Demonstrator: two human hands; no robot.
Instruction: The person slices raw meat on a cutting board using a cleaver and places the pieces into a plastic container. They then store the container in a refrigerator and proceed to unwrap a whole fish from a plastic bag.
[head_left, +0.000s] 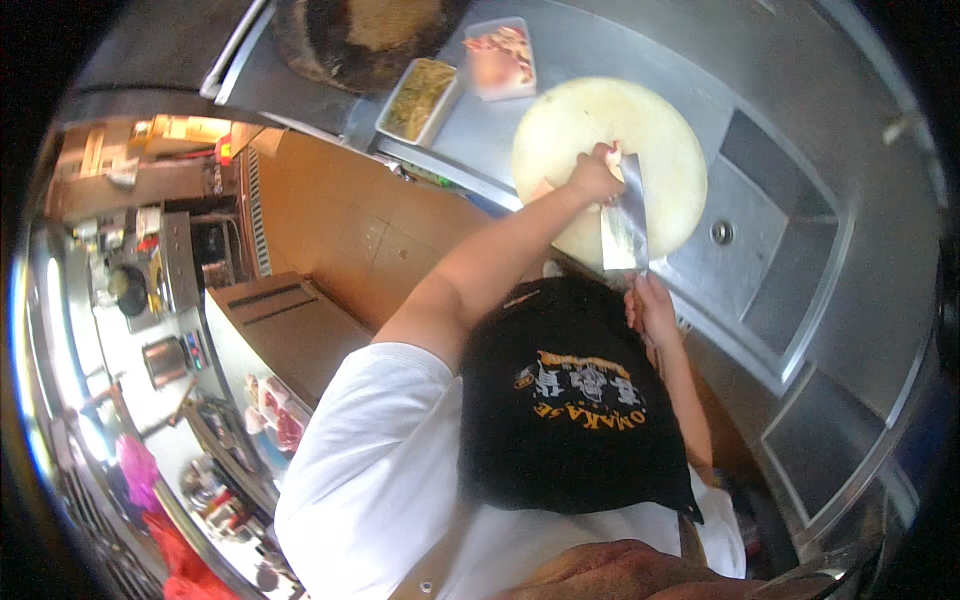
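Observation:
A round, pale cutting board lies on the steel counter in front of me. My left hand presses a piece of raw meat, red and whitish, onto the board, its fingers partly covering it. The broad blade of a cleaver lies right beside those fingers. Its handle is in my right hand, close to the board's near edge. Another pale pink piece shows at the board's left, partly behind my left forearm.
Beyond the board stands a white tray of raw meat. Left of it is a white container of yellowish-green shredded food. A large dark wok sits at the far left. Right of the board is a steel sink with a drain.

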